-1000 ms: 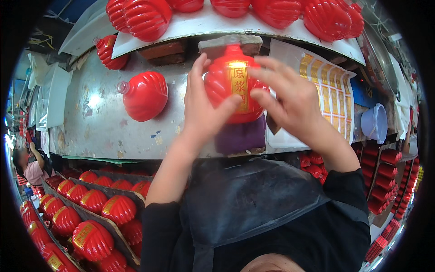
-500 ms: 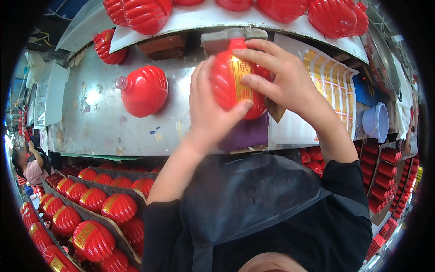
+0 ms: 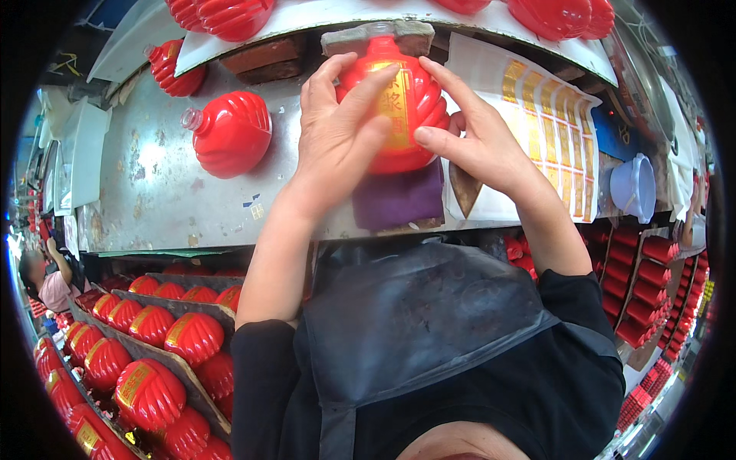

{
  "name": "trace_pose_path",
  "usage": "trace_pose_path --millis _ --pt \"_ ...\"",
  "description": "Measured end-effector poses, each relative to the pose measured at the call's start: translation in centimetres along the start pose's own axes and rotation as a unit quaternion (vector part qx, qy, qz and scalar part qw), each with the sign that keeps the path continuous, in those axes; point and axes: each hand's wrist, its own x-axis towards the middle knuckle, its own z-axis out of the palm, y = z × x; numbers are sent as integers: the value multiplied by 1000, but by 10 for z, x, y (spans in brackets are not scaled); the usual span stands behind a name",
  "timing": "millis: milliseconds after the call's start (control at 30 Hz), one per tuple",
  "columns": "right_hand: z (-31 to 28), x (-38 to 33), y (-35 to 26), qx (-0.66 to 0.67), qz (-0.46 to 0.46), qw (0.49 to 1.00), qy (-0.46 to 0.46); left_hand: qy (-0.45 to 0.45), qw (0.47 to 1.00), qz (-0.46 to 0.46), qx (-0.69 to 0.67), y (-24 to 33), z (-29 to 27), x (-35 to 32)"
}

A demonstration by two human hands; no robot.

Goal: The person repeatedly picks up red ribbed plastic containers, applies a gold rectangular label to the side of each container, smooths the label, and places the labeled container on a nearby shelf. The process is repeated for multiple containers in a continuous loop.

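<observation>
A glossy red bottle (image 3: 422, 100) with ribbed sides and a clear neck lies tilted on the bench, its neck against a grey block (image 3: 334, 41). A gold label (image 3: 396, 126) runs down its front. My left hand (image 3: 333, 130) grips the bottle's left side, fingers curled around it and thumb across the label, slightly blurred. My right hand (image 3: 487, 138) holds the right side, index finger near the shoulder and thumb tip by the label's right edge. Under the bottle lies a purple cloth (image 3: 400, 205). Beside my right wrist is a brown pointed piece (image 3: 464, 192), partly covered.
Another red bottle (image 3: 231, 134) lies on the metal bench (image 3: 146, 207) to the left. A sheet of gold labels (image 3: 548, 130) is at the right, near a lavender bucket (image 3: 633, 188). More bottles stand on a white shelf (image 3: 314, 27); racks of labelled bottles (image 3: 149, 391) are lower left.
My left thumb has moved up onto the label. My right hand has slid from the label's top to the bottle's right side. The whole view has shifted slightly.
</observation>
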Motion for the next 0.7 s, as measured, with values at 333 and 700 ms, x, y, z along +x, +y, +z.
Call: trace_pose_path --millis 333,700 --pt "3 0 0 -66 -18 998 17 -12 995 13 103 10 1 1" --pt "-1 0 0 67 25 997 -18 31 974 -116 -195 -16 4 -22"
